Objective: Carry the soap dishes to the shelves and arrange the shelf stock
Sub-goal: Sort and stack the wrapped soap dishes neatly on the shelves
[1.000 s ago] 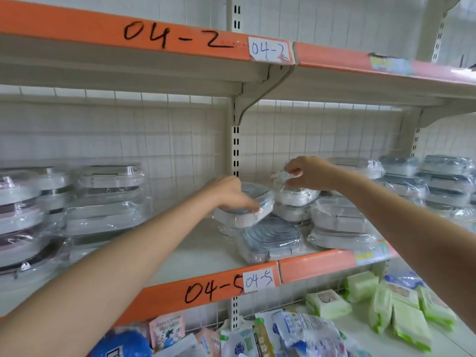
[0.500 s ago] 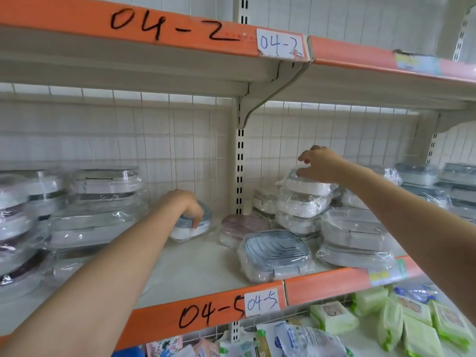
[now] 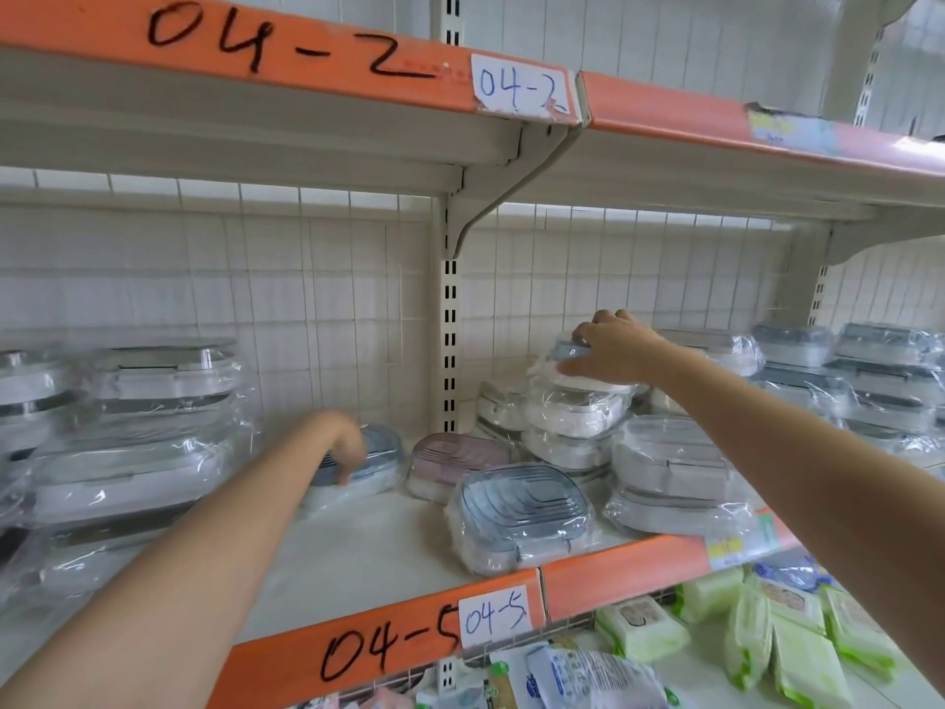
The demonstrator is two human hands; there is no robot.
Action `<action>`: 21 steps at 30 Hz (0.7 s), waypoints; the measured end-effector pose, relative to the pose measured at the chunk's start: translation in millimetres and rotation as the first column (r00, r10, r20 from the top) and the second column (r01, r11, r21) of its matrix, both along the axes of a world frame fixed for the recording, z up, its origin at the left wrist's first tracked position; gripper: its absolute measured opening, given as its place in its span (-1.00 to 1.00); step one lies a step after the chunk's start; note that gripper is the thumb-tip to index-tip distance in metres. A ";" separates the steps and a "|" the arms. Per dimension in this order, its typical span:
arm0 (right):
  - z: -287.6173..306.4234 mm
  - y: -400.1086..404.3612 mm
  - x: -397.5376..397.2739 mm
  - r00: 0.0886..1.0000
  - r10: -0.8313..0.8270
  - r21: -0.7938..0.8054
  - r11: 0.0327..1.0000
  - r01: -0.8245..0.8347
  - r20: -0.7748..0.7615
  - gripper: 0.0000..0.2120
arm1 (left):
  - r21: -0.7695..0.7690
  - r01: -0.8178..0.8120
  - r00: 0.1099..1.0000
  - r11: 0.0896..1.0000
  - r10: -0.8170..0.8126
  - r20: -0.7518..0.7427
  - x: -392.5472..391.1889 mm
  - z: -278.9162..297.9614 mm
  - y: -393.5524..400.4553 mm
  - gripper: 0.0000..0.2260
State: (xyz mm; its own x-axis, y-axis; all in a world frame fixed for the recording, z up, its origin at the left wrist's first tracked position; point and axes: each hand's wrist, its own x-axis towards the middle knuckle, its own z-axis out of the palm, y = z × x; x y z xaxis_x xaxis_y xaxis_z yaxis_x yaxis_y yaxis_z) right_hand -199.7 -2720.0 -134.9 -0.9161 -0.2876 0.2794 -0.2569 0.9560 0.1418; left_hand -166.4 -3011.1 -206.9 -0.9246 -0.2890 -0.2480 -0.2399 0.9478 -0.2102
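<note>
You have green wet-wipe packs [image 3: 797,642] lying on the lower tier at right, assorted printed sachets [image 3: 578,672] beside them, and a white wire-grid back panel [image 3: 332,319].

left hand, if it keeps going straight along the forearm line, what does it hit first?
The left hand already rests on a grey-topped soap dish on the shelf. Pushed further along that line, dish and hand would probably reach the white grid back panel; depth behind the dish is unclear.

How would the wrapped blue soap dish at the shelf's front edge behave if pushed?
The blue soap dish probably slides easily on its glossy film. Its moulded ridges suggest a stiff, light body. Low and flat, it is unlikely to tip or roll.
</note>
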 end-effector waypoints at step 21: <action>0.4 -22.6 -16.8 0.973 -0.222 -0.167 0.959 0.229 0.060 -0.27 | 0.154 0.225 0.908 0.962 -0.149 -0.390 10.0 -19.2 13.2 -0.82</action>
